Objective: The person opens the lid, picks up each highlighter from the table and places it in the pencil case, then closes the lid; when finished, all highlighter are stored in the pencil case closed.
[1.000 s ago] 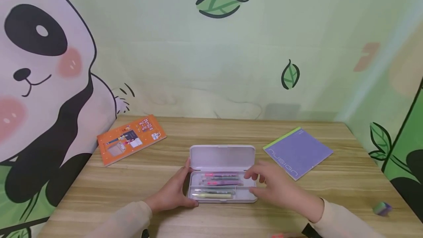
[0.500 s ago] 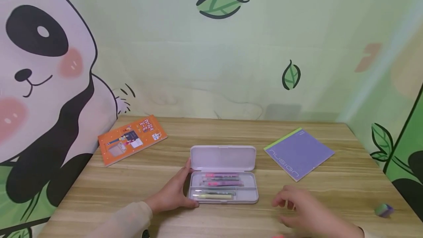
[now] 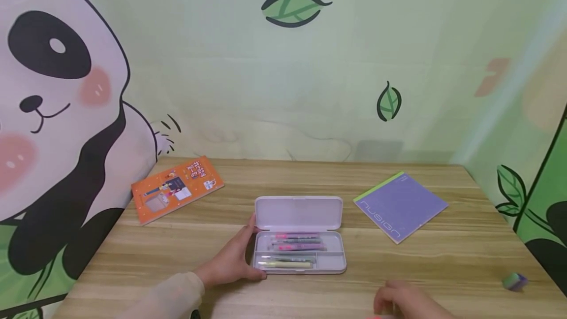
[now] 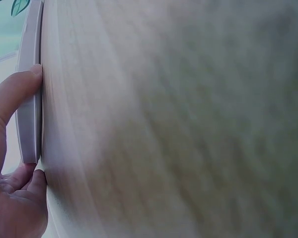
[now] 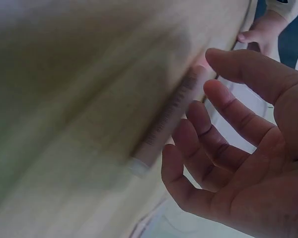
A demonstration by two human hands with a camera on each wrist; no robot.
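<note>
A white pencil case (image 3: pixel 299 213) stands open on the wooden table, lid tipped back. In its back compartment lie several pink, purple and grey pens (image 3: pixel 301 247); a yellowish pen (image 3: pixel 285 264) lies in the front one. My left hand (image 3: pixel 230 259) grips the case's left end, thumb at the front edge and fingers behind. At the bottom of the head view is my right hand (image 3: pixel 405 302), partly cut off. The right wrist view shows its loosely bent fingers beside a pen with a pink end (image 5: pixel 169 111) on the table, thumb tip near the pink end.
An orange book (image 3: pixel 177 188) lies at the back left, and a purple notebook (image 3: pixel 400 207) at the back right. Near the table's right edge is a small green and purple object (image 3: pixel 515 282). A printed cloth (image 3: pixel 221 78) hangs behind the table.
My right hand has moved away from the pencil case's right side, toward the near right and down to the bottom of the head view. My left hand still holds the case in place.
</note>
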